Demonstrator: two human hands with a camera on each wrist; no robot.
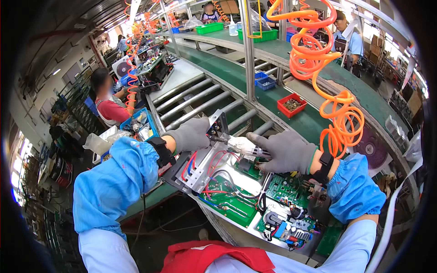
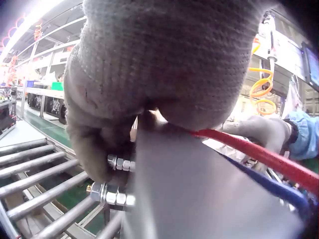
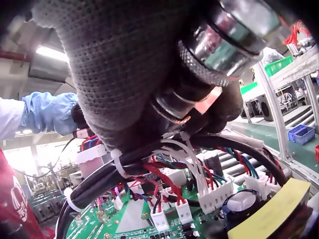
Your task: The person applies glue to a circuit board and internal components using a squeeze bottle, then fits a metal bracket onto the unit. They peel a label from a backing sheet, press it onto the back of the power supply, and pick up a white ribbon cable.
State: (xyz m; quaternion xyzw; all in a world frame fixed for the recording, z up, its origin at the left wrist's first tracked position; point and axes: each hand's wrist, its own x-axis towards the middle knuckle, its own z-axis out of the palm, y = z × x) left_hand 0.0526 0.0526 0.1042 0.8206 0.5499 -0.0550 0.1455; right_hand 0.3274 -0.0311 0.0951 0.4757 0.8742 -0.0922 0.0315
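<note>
My gloved left hand (image 1: 191, 134) grips the edge of an upright metal plate (image 2: 199, 194) at the far left end of an electronics chassis. Two bolts with nuts (image 2: 112, 195) stick out from that plate, by the fingers. My gloved right hand (image 1: 289, 152) holds a shiny power screwdriver (image 1: 246, 145) sideways over the chassis, its tip pointing left at the plate near my left hand. Its knurled metal collar (image 3: 202, 62) shows in the right wrist view. Below lie green circuit boards (image 1: 287, 189), with red and blue wires (image 1: 191, 166) at the plate's side.
Orange coiled air hoses (image 1: 339, 113) hang at the right. Metal rollers (image 1: 200, 107) run beyond the chassis. A red bin of small parts (image 1: 292, 105) and blue bins (image 1: 265, 82) stand on the green line. A blue tray (image 1: 143, 125) and a seated person (image 1: 107, 98) are at the left.
</note>
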